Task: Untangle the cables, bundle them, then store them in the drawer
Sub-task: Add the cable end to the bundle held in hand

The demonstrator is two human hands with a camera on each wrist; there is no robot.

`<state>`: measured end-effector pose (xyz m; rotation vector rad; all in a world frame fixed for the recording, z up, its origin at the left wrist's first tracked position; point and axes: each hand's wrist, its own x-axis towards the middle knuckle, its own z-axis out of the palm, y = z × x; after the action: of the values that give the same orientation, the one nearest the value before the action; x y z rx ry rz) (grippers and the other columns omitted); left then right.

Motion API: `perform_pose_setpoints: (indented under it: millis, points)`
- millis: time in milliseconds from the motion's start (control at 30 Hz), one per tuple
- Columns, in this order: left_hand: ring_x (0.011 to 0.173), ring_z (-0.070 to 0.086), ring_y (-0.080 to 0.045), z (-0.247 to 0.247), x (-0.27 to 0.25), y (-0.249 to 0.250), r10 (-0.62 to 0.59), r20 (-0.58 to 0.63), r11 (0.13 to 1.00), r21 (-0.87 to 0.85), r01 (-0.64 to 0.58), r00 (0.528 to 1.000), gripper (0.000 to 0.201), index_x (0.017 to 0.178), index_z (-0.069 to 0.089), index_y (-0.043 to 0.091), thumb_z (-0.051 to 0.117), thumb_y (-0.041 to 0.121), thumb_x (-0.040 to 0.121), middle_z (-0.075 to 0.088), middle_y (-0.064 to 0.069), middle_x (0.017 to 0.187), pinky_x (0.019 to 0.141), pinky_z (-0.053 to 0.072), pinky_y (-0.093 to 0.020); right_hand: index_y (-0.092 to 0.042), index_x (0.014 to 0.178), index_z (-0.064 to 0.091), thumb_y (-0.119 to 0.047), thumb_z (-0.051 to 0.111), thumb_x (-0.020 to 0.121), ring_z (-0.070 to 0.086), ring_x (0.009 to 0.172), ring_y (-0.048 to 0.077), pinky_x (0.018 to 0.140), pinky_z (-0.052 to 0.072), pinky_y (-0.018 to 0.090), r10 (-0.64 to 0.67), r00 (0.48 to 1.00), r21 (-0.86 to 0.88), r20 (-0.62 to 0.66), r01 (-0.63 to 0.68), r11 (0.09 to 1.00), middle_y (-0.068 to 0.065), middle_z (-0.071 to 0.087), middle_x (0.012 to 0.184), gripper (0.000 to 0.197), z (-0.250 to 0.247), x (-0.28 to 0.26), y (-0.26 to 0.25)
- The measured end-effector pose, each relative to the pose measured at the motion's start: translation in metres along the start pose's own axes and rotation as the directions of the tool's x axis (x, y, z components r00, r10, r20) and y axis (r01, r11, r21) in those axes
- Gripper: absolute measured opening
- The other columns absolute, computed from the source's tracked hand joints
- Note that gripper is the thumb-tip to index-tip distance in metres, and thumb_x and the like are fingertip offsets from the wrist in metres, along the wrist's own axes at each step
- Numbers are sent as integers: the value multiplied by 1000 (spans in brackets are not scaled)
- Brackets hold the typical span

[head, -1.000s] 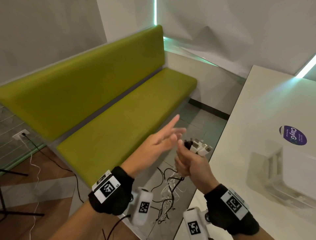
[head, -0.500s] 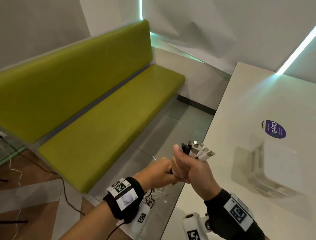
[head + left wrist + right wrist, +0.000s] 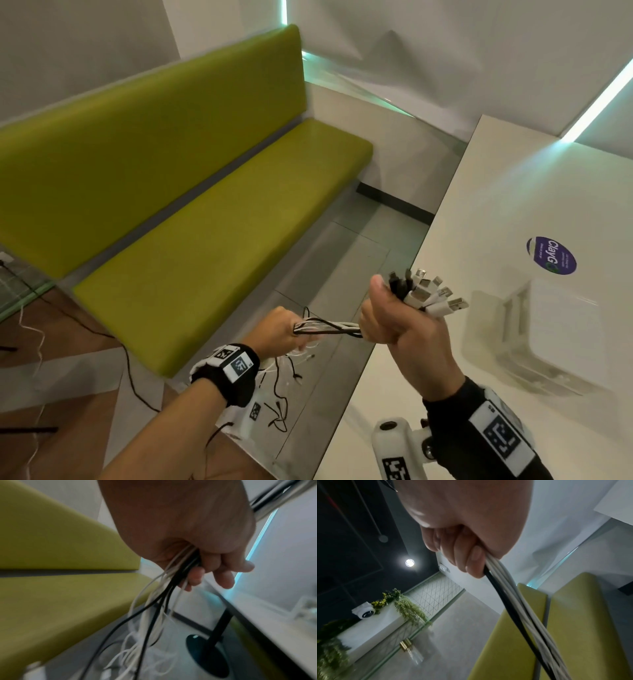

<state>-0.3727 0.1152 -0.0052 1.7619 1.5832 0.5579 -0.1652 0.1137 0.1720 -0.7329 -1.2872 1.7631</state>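
Several black and white cables (image 3: 329, 327) run as one bundle between my two hands. My right hand (image 3: 397, 318) grips the bundle in a fist near its end, and the USB plugs (image 3: 428, 294) fan out above the fist. My left hand (image 3: 284, 329) is curled round the same bundle a short way to the left. Below it the loose cable tails (image 3: 281, 387) hang toward the floor. In the left wrist view the cables (image 3: 164, 591) drop from my fingers (image 3: 212, 566). In the right wrist view the cables (image 3: 511, 601) leave my fist (image 3: 462, 555). No drawer is in view.
A white table (image 3: 479, 222) lies on the right with a purple sticker (image 3: 551, 255); its black pedestal leg (image 3: 216, 631) stands below. A long green bench (image 3: 191, 219) fills the left. Black and white cords (image 3: 130, 373) trail over the floor near the bench.
My left hand went from open beside the right hand to gripping the bundle, then slid left along it, drawing a stretch of cable out between the hands. The right fist kept hold of the plug ends.
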Motion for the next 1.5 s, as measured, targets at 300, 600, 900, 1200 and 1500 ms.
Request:
perform_pose_setpoints:
  millis: [300, 600, 900, 1200, 1500]
  points:
    - [56, 55, -11, 5, -17, -50, -437, 64, 882, 228, 413, 897, 36, 54, 56, 27, 58, 20, 90, 54, 10, 57, 47, 34, -18, -24, 54, 25, -24, 58, 86, 10, 42, 11, 47, 9, 31, 13, 1000, -24, -24, -13, 1000, -6, 17, 46, 46, -12, 7, -11]
    - [136, 37, -6, -17, 10, 19, -52, 182, 976, -200, 88, 982, 103, 145, 29, 41, 87, 43, 60, 40, 13, 148, 111, 33, -35, -23, 49, 29, -26, 51, 92, 12, 41, 13, 47, 10, 32, -10, 997, -61, -80, 5, 998, -4, 20, 43, 49, -18, 32, 0]
    - [84, 69, -18, 26, 2, 113, 263, -306, 805, -453, -383, 915, 20, 98, 62, -1, 72, 10, 85, 70, -8, 89, 83, 56, -37, -17, 49, 27, -32, 60, 91, 14, 43, 17, 47, 18, 31, 20, 986, -77, -163, -33, 996, 0, 19, 45, 56, -19, 23, 16]
    - [73, 68, -19, 59, 8, 110, 427, -377, 832, -192, -521, 822, 24, 91, 74, 8, 66, 30, 90, 73, -3, 87, 65, 54, -35, -9, 55, 14, -31, 57, 90, 7, 45, 18, 48, 8, 34, 14, 988, -53, -154, -22, 998, 9, 8, 50, 60, -21, 12, 3]
    - [80, 63, -30, 66, 26, 95, 392, -115, 920, 24, -392, 913, 44, 97, 71, 6, 48, 42, 93, 70, -15, 90, 66, 50, -35, -15, 53, 19, -26, 56, 88, 9, 43, 13, 47, 10, 29, 15, 995, -46, -102, -20, 999, 2, 11, 48, 53, -12, 12, 0]
